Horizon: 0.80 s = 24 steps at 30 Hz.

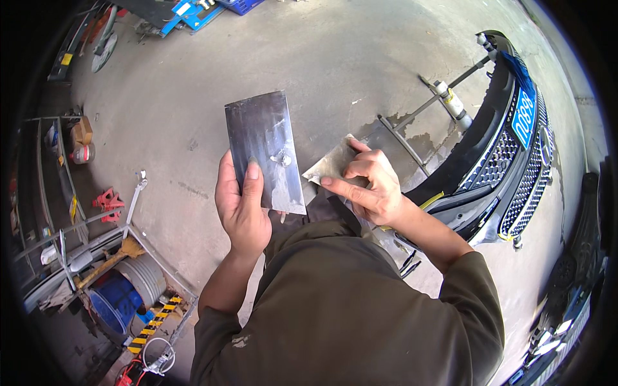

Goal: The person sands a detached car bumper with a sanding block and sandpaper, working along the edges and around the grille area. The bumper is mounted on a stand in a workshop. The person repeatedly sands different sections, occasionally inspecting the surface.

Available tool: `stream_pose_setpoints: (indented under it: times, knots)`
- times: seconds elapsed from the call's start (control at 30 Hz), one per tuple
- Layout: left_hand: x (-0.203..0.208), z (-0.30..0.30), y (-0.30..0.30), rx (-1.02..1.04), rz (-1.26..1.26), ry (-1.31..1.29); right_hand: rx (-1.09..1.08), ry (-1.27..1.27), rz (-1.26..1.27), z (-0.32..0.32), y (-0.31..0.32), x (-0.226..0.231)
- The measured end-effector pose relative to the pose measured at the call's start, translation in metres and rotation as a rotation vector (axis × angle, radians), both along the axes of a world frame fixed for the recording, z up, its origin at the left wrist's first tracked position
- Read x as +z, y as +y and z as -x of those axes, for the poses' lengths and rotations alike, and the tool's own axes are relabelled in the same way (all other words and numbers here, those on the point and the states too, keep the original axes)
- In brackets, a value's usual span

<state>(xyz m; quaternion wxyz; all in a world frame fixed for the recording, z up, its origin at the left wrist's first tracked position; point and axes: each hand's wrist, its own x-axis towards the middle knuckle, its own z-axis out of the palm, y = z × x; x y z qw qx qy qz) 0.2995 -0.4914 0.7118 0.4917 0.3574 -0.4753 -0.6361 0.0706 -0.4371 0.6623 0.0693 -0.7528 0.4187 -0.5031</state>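
Observation:
My left hand (243, 212) grips a flat, dark metal plate (257, 128) in front of my body, thumb on its face and fingers behind. A small lump of pale grey putty (281, 158) sits on the plate, with a thin smear below it near the lower right corner. Just to the right, my right hand (378, 186) pinches a thin, greyish putty spreader (331, 161), index finger stretched along it. The spreader's left corner is close to the plate, with a narrow gap between them.
On the right a black car bumper (486, 138) with a mesh grille and blue number plate rests on a metal-bar stand (411, 117). To the left are a red stand (108, 202), a blue bucket (111, 310) and a metal rack. A blue crate (242, 6) lies far ahead.

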Motion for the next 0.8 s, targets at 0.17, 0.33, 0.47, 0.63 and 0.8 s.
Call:
stream_pose_setpoints:
  times: [0.17, 0.33, 0.47, 0.63, 0.8]
  knots:
    - [0.006, 0.04, -0.021, -0.205, 0.198, -0.076, -0.108, 0.176, -0.035, 0.051, 0.018, 0.057]
    - [0.004, 0.069, 0.003, -0.405, 0.313, -0.081, -0.363, 0.41, -0.078, 0.043, 0.084, 0.09]
    - [-0.006, 0.07, 0.042, -0.624, 0.317, -0.126, -0.481, 0.415, -0.243, 0.006, 0.161, 0.092]
    - [-0.011, 0.07, 0.1, -0.84, 0.181, -0.11, -0.576, 0.274, -0.386, -0.014, 0.251, 0.093]
    - [0.002, 0.084, 0.171, -0.84, 0.14, -0.001, -0.735, 0.366, -0.186, -0.023, 0.308, 0.08]
